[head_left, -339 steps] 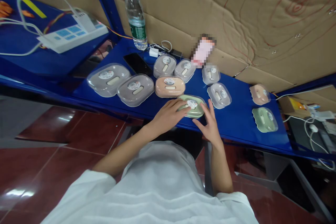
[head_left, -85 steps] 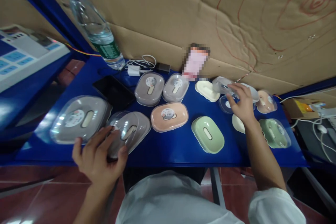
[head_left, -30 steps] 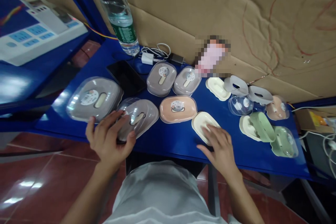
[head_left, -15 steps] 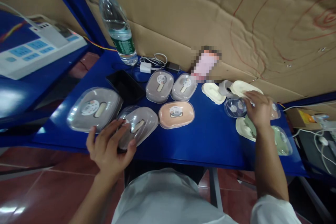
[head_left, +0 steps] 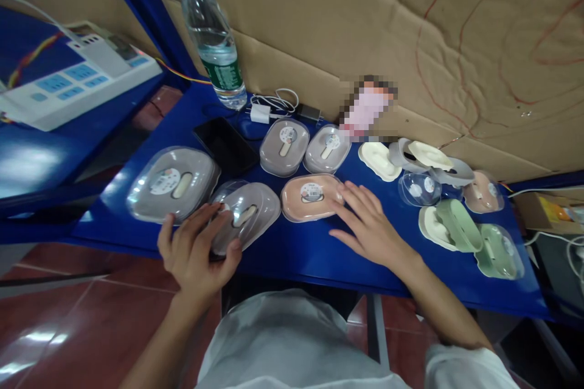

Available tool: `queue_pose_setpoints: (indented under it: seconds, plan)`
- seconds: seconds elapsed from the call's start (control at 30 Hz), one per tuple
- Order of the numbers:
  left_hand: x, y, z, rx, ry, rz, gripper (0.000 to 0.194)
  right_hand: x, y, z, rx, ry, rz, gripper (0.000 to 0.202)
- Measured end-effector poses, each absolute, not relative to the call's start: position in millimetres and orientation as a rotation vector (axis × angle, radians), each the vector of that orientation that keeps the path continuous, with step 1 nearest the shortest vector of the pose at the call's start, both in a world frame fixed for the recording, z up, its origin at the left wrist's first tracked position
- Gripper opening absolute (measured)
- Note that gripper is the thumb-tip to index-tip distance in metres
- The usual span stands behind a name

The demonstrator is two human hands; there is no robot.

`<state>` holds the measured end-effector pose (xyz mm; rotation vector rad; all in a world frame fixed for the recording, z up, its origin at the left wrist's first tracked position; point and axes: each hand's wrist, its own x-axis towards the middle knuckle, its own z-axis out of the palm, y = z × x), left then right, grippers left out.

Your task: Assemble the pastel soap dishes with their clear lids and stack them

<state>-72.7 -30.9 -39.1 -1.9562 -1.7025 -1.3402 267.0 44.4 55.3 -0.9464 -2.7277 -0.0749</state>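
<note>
Right hand (head_left: pixel 371 228) has swung to the oval orange plastic box (head_left: pixel 298 202)!
Fingers spread at its right end, gripping nothing; left hand (head_left: pixel 197 250) half-curled over the neighbouring oval grey plastic box (head_left: pixel 259 211), grip unclear.

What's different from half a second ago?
The right hand has let go of the cream piece, now lying over the grey pieces, and moved left, fingertips at the right end of the peach box. The left hand stayed at the grey box beside it; bottle and black phone are unmoved.
</note>
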Motion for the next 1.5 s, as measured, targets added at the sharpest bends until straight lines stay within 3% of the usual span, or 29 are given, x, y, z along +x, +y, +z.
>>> queue_pose_setpoints:
  seconds: [0.4, 0.6, 0.8, 1.03, 1.3, 1.5]
  plan:
    - [-69.7, -30.2, -36.9, -1.948, -1.688, -1.329, 0.042, 297.9, 58.9, 44.4, -0.987, -2.556, 0.226, 0.054]
    - [-68.7, -30.2, -35.7, -1.951, -1.692, -1.330, 0.040, 303.1, 56.2, 45.7, -1.099, -2.497, 0.050, 0.052]
    - [-67.2, -29.7, -35.7, -1.930, -1.716, -1.314, 0.038, 261.0, 20.4, 48.2, -0.701, -2.553, 0.019, 0.044]
    - [-67.6, -30.7, -38.8, -1.903, -1.765, -1.308, 0.038, 240.8, 12.2, 30.3, -0.692, -2.799, -0.025, 0.039]
    - [-69.0, -32.2, -39.7, -1.891, -1.862, -1.273, 0.038, 247.7, 14.4, 45.8, -0.714, -2.656, 0.147, 0.055]
    - [-70.0, -32.3, -38.4, -1.932, -1.772, -1.299, 0.038, 265.8, 18.9, 56.7, -0.636, -2.386, 0.455, 0.061]
